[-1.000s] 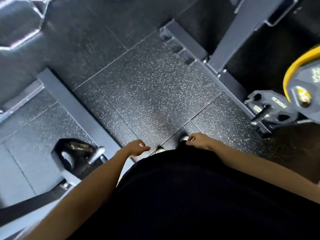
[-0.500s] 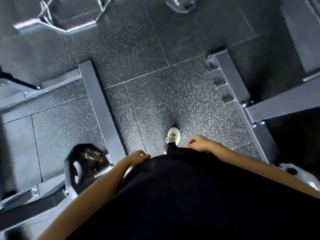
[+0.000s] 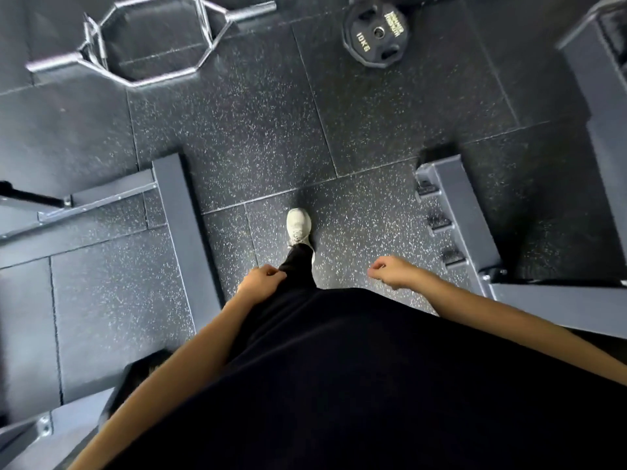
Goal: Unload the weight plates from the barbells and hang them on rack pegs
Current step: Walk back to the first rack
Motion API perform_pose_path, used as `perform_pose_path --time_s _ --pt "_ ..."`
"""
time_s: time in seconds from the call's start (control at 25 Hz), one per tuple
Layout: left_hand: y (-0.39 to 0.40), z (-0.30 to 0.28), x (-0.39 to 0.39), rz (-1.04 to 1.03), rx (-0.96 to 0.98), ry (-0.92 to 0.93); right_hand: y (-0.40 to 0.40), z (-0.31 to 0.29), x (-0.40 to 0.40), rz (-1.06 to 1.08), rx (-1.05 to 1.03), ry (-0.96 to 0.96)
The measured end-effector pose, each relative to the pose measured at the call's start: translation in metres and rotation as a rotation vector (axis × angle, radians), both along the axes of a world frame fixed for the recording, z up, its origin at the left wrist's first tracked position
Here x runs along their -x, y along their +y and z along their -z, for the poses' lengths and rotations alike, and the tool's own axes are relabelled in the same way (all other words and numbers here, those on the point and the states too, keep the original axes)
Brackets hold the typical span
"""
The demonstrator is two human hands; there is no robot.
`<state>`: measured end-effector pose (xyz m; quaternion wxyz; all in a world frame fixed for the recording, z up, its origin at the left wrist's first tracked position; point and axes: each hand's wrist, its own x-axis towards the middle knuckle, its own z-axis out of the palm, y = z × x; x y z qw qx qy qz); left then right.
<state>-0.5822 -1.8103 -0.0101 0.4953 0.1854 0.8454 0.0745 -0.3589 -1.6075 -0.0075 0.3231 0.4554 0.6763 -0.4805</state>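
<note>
We have stepped forward between the grey steel rack feet (image 3: 183,232), both hands, left (image 3: 259,283) and right (image 3: 390,270), loosely curled and empty, bringing a black round 10 kg weight plate (image 3: 376,33) into the frame's top right, probably our next pickup.

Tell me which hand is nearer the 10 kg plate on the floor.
Right. The right hand hangs almost straight below the 10 kg plate in the view, while the left hand sits lower and farther left, by the dark trouser leg.
</note>
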Motion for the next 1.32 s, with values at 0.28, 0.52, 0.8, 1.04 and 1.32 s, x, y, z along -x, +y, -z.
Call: perform_pose_path --time_s 0.28,0.52,0.8,1.04,1.32 --pt "0.191 0.001 0.174 0.167 0.002 -0.095 0.146 -0.001 0.104 0.146 -0.078 0.030" --pt "0.348 -0.006 0.250 0.437 0.054 -0.158 0.271 0.001 0.161 0.429 -0.145 0.063" --pt "0.590 0.010 0.277 0.749 0.197 -0.112 0.456 0.023 0.194 0.495 -0.047 0.011" --pt "0.814 -0.025 0.266 0.729 -0.007 -0.018 0.647 0.000 0.173 0.642 -0.125 0.003" --pt "1.034 -0.011 0.236 0.860 0.018 -0.054 0.809 0.012 0.156 0.836 -0.051 -0.011"
